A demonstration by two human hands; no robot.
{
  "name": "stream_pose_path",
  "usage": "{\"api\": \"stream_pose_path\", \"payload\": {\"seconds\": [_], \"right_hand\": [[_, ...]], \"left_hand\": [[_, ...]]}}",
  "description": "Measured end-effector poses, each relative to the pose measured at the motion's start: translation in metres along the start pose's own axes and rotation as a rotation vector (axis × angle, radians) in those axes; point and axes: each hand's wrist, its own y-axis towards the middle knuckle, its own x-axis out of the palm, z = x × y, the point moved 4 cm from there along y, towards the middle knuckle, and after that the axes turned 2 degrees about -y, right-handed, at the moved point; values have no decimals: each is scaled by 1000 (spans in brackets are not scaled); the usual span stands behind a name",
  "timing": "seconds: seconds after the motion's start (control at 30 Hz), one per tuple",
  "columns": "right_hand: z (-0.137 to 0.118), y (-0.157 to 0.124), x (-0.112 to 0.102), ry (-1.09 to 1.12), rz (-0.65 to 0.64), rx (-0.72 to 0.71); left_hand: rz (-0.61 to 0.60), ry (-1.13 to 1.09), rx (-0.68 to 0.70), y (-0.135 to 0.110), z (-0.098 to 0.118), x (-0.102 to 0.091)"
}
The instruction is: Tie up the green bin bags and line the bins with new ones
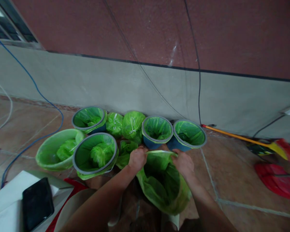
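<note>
A green plastic bin bag [181,193] is spread wide in front of me, its mouth facing up. My left hand [137,158] is closed on the far left of its rim. My right hand [184,163] grips the far right of the same rim. Whether a bin stands inside the bag, I cannot tell. Just beyond my hands are two blue bins with grey rims and green liners, one left [157,145] and one right [177,145]. A grey-rimmed lined bin [95,172] with a bunched green bag [101,154] in it stands left of my left hand.
Two tied green bags [133,125] rest by the wall between lined bins [89,127]. A pale green tub [42,154] stands left. A phone [38,203] lies on a white box [14,187]. An orange pole [234,135] and red dustpan [275,182] lie right; a blue cable [36,87] trails left.
</note>
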Motion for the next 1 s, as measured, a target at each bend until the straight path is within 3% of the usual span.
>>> {"api": "stream_pose_path", "payload": {"seconds": [0.17, 0.23, 0.5, 0.7, 0.8, 0.9, 1.0], "right_hand": [[-26, -4, 13, 68, 39, -309], [-33, -5, 17, 113, 26, -369], [-36, -5, 8, 184, -39, -383], [-45, -13, 5, 282, -70, -499], [-50, -16, 9, 306, -104, -532], [-47, -14, 13, 306, -92, -491], [-38, -8, 18, 269, -87, -397]], "left_hand": [[14, -28, 50, -4, 8, 2], [18, -36, 86, -5, 11, 3], [35, -77, 92, -2, 13, 0], [145, -139, 161, -7, 20, -6], [110, -125, 196, -8, 25, -7], [73, -105, 205, -7, 24, -5], [116, -102, 167, -5, 19, -6]]}}
